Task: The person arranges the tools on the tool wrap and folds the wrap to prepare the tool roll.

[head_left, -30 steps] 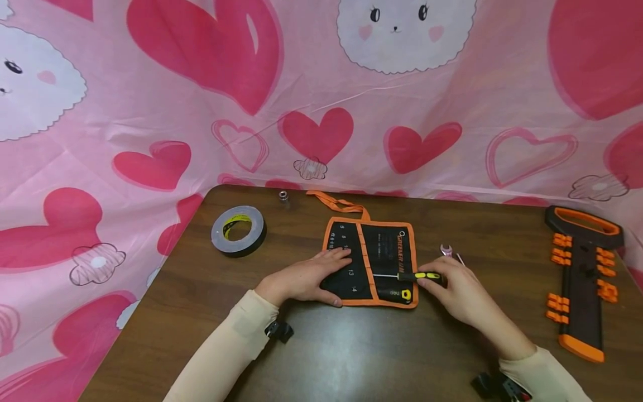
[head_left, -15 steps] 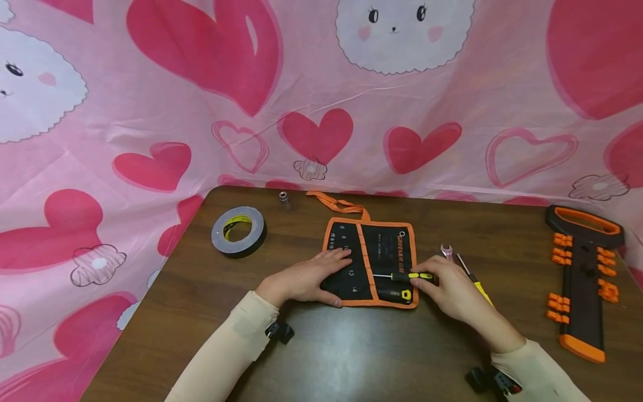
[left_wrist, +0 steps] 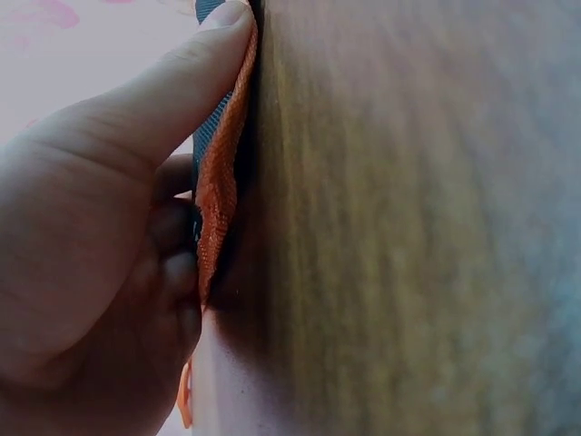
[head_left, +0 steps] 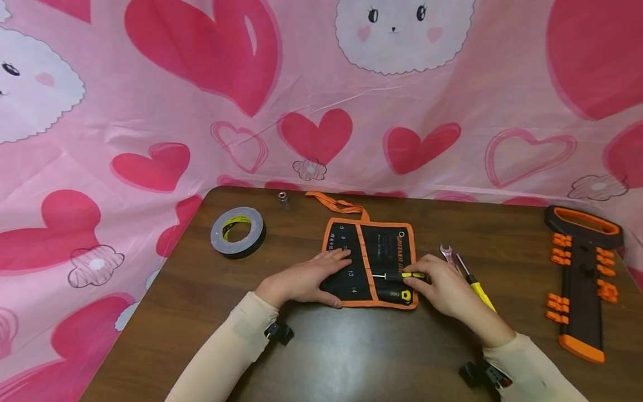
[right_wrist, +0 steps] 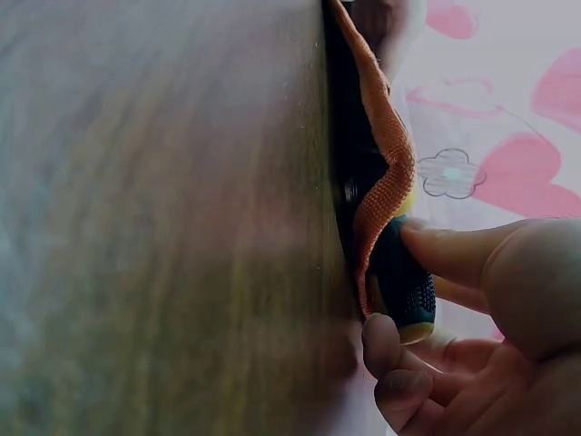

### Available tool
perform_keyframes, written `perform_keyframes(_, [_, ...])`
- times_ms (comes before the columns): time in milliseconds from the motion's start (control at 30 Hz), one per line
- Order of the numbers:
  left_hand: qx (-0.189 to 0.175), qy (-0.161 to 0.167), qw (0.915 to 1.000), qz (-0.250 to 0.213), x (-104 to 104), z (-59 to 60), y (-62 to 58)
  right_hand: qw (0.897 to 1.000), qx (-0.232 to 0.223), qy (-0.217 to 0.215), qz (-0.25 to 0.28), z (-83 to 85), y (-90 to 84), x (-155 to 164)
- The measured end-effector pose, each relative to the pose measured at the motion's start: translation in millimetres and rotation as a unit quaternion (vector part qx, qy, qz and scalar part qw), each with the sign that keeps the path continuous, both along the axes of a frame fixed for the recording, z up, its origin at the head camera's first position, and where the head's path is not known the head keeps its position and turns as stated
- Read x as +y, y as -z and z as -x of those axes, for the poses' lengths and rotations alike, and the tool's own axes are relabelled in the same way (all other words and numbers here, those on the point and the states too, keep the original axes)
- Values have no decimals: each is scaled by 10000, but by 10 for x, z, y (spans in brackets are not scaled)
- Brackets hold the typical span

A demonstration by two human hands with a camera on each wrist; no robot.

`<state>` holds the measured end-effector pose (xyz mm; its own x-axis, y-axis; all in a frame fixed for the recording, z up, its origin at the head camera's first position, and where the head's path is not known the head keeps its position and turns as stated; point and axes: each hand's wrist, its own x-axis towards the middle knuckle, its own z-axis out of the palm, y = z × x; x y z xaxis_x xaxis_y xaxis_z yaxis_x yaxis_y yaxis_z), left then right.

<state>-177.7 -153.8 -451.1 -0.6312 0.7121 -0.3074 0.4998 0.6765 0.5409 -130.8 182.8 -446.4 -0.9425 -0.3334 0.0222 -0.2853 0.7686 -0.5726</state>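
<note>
Left hand: the left hand [head_left: 306, 277] lies flat, fingers straight, pressing the left half of the pouch [head_left: 372, 262] down on the counter [head_left: 351, 346]; in the wrist view the thumb [left_wrist: 172, 86] lies along the orange edging [left_wrist: 218, 182].
Right hand: the right hand [head_left: 442, 290] pinches the handle of a small screwdriver [head_left: 399, 276], fingers curled round it; the wrist view shows the dark, knurled grip [right_wrist: 404, 286] just under the pouch's orange hem.
Screwdriver: it lies across the right half of the pouch, shaft pointing left toward the centre seam, yellow-and-black handle at the right edge.
Step in hand: it looks like the driver is being slid sideways into a pocket.
Doing it well: keep the flat hand firm so the cloth does not creep; hold the shaft low and level with the slot; lead with the tip under the hem, not over it.
Risk: the hem is wavy and could catch the tip.
Nearby: a second yellow screwdriver [head_left: 474, 285] and a small wrench [head_left: 446, 252] just right of the hand; a tape roll [head_left: 238, 231] well to the left; a black-and-orange rack [head_left: 582, 279] far right.
Writing: white size numbers on the pockets, 13 and 14 readable, smaller ones near the top less sure; an orange brand word runs down the right panel, too small to read.
</note>
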Motion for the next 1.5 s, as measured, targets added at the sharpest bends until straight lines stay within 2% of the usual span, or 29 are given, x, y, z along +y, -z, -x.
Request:
perform_keyframes(500, [37,-3,10000,-30,5,-7,-3,9990,-296,-167,-276,53,-54,-75])
perform_keyframes(900, [57,-19,10000,-1,14,-11,-4,9990,-439,-85,2,59,-42,-82])
perform_keyframes(1500, [42,49,10000,-29,8,2,8,9990,-418,-103,117,79,-45,-118])
